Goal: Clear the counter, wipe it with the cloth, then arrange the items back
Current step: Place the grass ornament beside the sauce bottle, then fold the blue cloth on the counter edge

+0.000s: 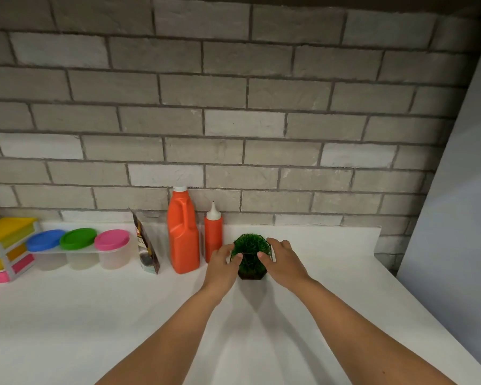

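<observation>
Head view: left hand [223, 266] and right hand [284, 263] grip pot [252, 275] of green grass [251, 244].

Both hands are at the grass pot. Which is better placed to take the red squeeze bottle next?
Left. The left hand grips the grass pot on the side facing the red squeeze bottle, almost beside it; the right hand would have to cross over the pot.

A grey brick wall [233, 107] rises behind, meeting a plain pale panel [456, 190] on the right.
</observation>
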Motion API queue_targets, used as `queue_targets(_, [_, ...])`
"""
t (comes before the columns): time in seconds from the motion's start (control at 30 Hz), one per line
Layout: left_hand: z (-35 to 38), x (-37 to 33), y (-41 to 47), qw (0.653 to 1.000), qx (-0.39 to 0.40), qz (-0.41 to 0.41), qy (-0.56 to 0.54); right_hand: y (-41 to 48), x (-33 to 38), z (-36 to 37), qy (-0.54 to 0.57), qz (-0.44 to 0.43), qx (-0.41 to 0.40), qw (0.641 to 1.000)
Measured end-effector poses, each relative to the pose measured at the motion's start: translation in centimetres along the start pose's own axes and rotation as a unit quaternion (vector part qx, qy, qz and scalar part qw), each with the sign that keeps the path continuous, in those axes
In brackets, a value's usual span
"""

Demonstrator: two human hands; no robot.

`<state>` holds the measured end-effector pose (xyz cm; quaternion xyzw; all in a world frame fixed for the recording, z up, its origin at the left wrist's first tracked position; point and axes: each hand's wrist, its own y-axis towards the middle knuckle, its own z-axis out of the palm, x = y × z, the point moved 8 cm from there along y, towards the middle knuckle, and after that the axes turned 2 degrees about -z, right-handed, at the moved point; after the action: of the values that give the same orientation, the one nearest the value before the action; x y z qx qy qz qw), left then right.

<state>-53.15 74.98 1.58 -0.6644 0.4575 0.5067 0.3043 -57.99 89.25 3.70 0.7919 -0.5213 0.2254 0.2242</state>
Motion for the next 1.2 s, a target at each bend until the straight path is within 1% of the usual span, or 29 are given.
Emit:
queue_targets(0.07, [-0.6,0.0,-0.9,1.000,0.008,0.004,0.008,-1.1,0.5,0.1,0.001,0.007,-0.002,1.000])
queue_targets(0.17, [-2.2,0.2,-2.7,0.999,-0.003,0.013,0.029,-3.0,1.4,0.8,0.005,0.009,0.006,1.000])
queue_targets(0.37, [-7.1,1.0,-7.1,0.997,-0.060,0.003,0.051,-6.2,4.6,1.4,-0.002,-0.035,0.008,0.999])
queue_targets(0.5, [-10.1,1.8,-10.9,0.994,-0.082,-0.012,0.076,-8.8,6.7,2.4,0.013,-0.068,0.020,0.997])
queue_targets(0.7, [-14.2,4.0,-17.5,0.985,-0.093,-0.035,0.143,-13.6,8.8,5.5,0.019,-0.099,0.075,0.992])
queue_targets(0.87, [-19.1,6.0,-21.8,0.966,-0.100,-0.063,0.228,-17.2,12.8,8.5,0.011,-0.152,0.133,0.979])
queue_targets(0.93, [-20.8,7.4,-23.2,0.959,-0.086,-0.080,0.259,-19.0,14.3,9.9,0.008,-0.167,0.154,0.974])
queue_targets(1.0, [-21.9,9.0,-24.3,0.949,-0.056,-0.093,0.296,-20.7,15.5,11.5,-0.001,-0.176,0.180,0.968])
queue_targets(1.07, [-22.0,10.3,-24.8,0.932,0.005,-0.085,0.353,-22.7,16.8,13.4,-0.013,-0.192,0.220,0.956])
queue_targets(1.13, [-21.3,11.1,-25.1,0.913,0.070,-0.066,0.396,-24.9,18.2,15.4,-0.034,-0.219,0.275,0.936])
queue_targets(1.2, [-20.6,11.9,-25.2,0.893,0.118,-0.058,0.430,-27.0,19.3,17.5,-0.058,-0.232,0.322,0.916])
